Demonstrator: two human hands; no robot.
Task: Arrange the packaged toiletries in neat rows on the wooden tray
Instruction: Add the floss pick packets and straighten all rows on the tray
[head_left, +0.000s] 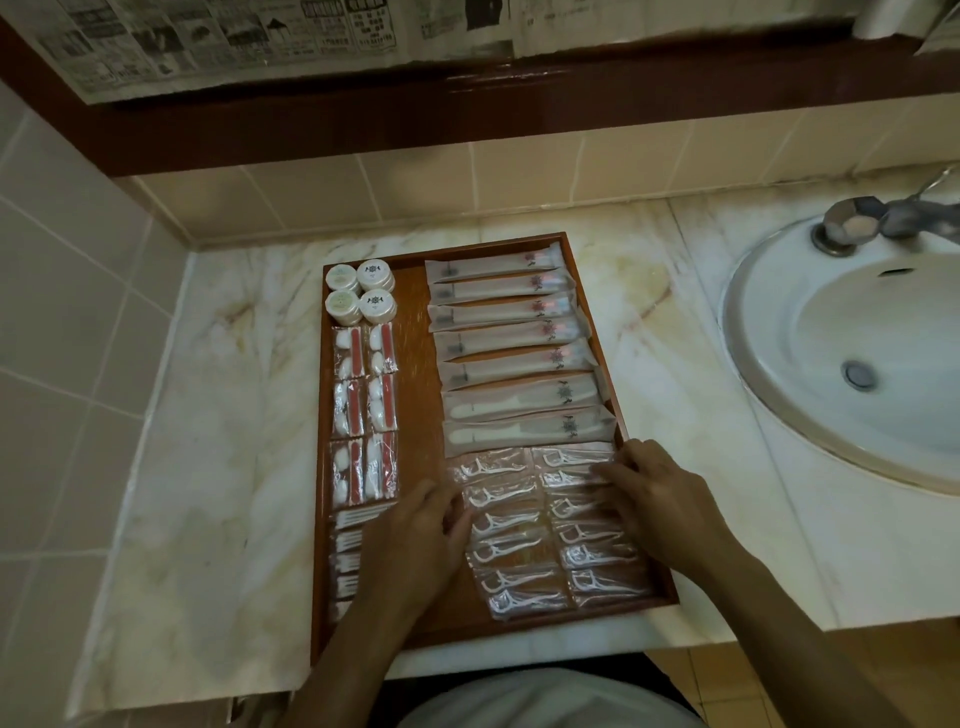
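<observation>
Resting on the floss pick packets (540, 525), both hands work the near end of the wooden tray (415, 395). The left hand (415, 540) lies at the left edge of the packets' left column with its fingers loosely bent, their tips touching the plastic; I see no pinch, so it reads as relaxed and pressing, not gripping. The right hand (660, 499) lies flat over the right column, fingers fairly straight, nudging the packets inward (likely squaring the two columns against each other and the tray's right wall).

Beyond the hands, long toothbrush sachets (509, 343) lie crosswise in a stacked row up the right side, filling that width, which is probably why they are turned sideways. Along the left wall run paired cotton bud kits (363, 395), with four round white tubs (360, 291) in the far corner. The tray sits on the marble bench (234, 415), beside the sink (852, 353).

The left forearm hides part of the small white packets (349, 545) at the tray's near left, and I cannot tell what they hold. Printing on the sachets is too blurred to read, and the tap is cut off.
</observation>
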